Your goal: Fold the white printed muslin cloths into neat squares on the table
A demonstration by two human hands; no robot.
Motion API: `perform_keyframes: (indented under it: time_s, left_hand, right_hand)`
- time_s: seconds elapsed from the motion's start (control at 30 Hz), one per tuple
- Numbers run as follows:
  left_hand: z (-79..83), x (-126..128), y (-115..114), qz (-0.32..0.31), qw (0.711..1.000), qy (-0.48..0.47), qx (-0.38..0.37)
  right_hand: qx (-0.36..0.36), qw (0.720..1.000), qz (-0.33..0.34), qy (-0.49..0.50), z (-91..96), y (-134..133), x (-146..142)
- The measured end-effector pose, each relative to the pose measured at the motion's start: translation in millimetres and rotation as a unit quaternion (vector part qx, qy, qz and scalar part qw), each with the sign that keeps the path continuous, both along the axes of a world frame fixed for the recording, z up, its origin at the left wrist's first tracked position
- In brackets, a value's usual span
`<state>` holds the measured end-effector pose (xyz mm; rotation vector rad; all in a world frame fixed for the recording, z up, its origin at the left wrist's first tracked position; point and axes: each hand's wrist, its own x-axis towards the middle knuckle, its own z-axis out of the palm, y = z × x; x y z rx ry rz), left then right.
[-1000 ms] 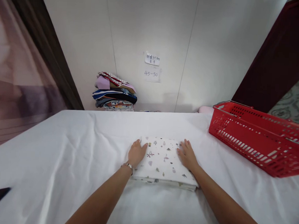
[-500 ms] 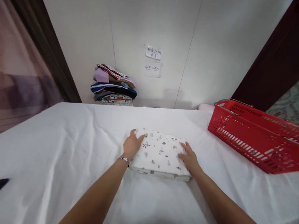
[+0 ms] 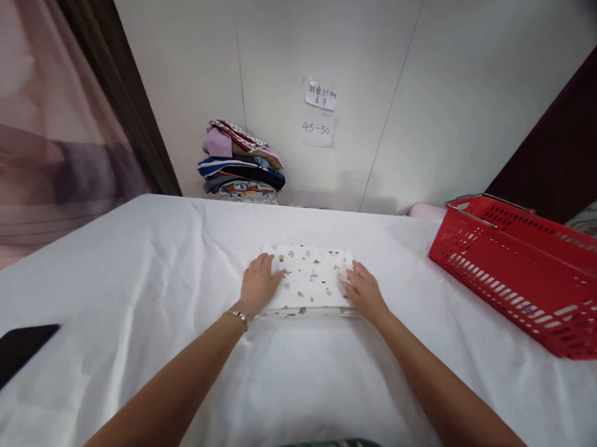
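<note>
A folded white cloth (image 3: 315, 281) printed with small leaves and shapes lies on the white-covered table (image 3: 180, 377), its layered fold facing me. My left hand (image 3: 260, 283) grips the left side, thumb on top and fingers along the edge; a bracelet (image 3: 238, 316) circles that wrist. On the opposite side, my right hand (image 3: 365, 290) clasps the right edge with its fingertips over the printed top. What lies under the cloth's side edges is hidden by my hands.
To the right stands a red plastic basket (image 3: 516, 261) with metal handles. Behind the table is a stack of folded fabrics (image 3: 241, 164) against the wall. A dark flat object (image 3: 11, 358) lies at the left. Paper labels (image 3: 318, 128) hang on the wall.
The folded cloth has slid farther from me with both hands on its sides, and its front edge now lies straighter. The view has shifted somewhat left, showing more of the dark object.
</note>
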<state>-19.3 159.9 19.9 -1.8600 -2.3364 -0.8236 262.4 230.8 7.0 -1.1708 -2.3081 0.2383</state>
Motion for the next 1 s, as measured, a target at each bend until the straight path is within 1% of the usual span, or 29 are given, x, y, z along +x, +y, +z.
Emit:
perform_keyframes:
  time_s: [0.07,0.13,0.17,0.23,0.3,0.47,0.6,0.67,0.77,1.0]
  left_hand:
    - [-1.0,6.5,-14.9,-0.096,0.994,0.004,0.052]
    - [-2.9,12.3,-29.9,-0.189,0.979,-0.009,0.078]
    - [-4.3,14.5,-36.3,-0.227,0.970,-0.012,0.083]
    - [-7.4,17.3,-45.4,-0.271,0.959,-0.009,0.088]
    - [-10.4,18.6,-48.8,-0.279,0.956,-0.006,0.094]
    - [-14.1,22.4,-45.4,-0.259,0.960,-0.012,0.104]
    - [-14.3,25.8,-48.1,-0.259,0.957,0.003,0.129]
    - [-15.0,25.5,-51.0,-0.265,0.955,0.017,0.133]
    - [-16.8,23.7,-53.7,-0.275,0.953,0.037,0.122]
    - [-18.1,22.6,-55.2,-0.273,0.955,0.041,0.112]
  right_hand:
    - [0.023,0.996,0.083,-0.021,3.8,-19.8,2.9]
    - [0.023,0.990,0.137,-0.026,4.8,-35.5,6.0]
    - [0.024,0.989,0.146,-0.024,4.6,-40.9,7.7]
    - [0.029,0.989,0.147,-0.018,3.5,-46.9,10.9]
    - [0.036,0.988,0.147,-0.014,2.4,-48.1,12.9]
    - [0.059,0.987,0.148,-0.002,-1.1,-44.5,11.3]
    - [0.106,0.984,0.137,0.044,-6.7,-43.7,9.7]
    - [0.123,0.980,0.146,0.048,-9.0,-44.2,10.0]
    - [0.115,0.979,0.167,0.022,-9.3,-46.0,10.7]
    - [0.081,0.980,0.180,-0.017,-1.0,-49.6,12.8]
